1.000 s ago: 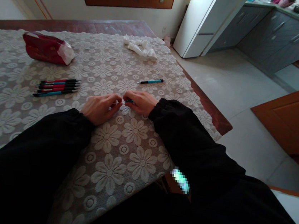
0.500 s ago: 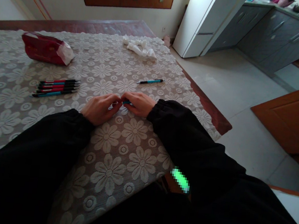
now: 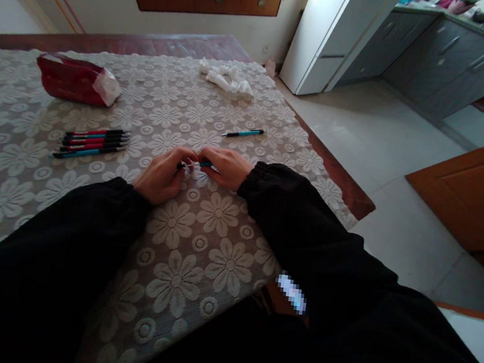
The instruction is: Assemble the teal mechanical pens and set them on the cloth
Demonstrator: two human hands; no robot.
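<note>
1. The left hand point(image 3: 161, 175) and right hand point(image 3: 225, 168) meet over the middle of the desk point(image 3: 199, 246), both resting low on the lace cloth, which likely steadies them for fine work
2. Between them lies a teal pen point(image 3: 198, 165), held level. The left grip is pinched on its dark end at 9 o'clock, and the right grip is closed round the teal barrel at 3 o'clock. A thin pale stretch shows between the two parts, so the pen looks pulled a little apart or only partly joined; which of the two I cannot tell
3. Holding one end in each hand lets each part be turned or pulled against the other, which would explain the fingertip pinch instead of a full fist
4. At 10 o'clock from the hands a row of pens point(image 3: 91, 142) lies side by side, red and teal, tidy and parallel as if set aside together
5. At 1 o'clock a single teal pen point(image 3: 243, 132) lies alone, near the desk's edge
6. Farther off, a red tissue pack point(image 3: 76, 79) sits at 11 o'clock and crumpled white tissue point(image 3: 226, 78) at 12 o'clock, both well apart from the hands
</note>
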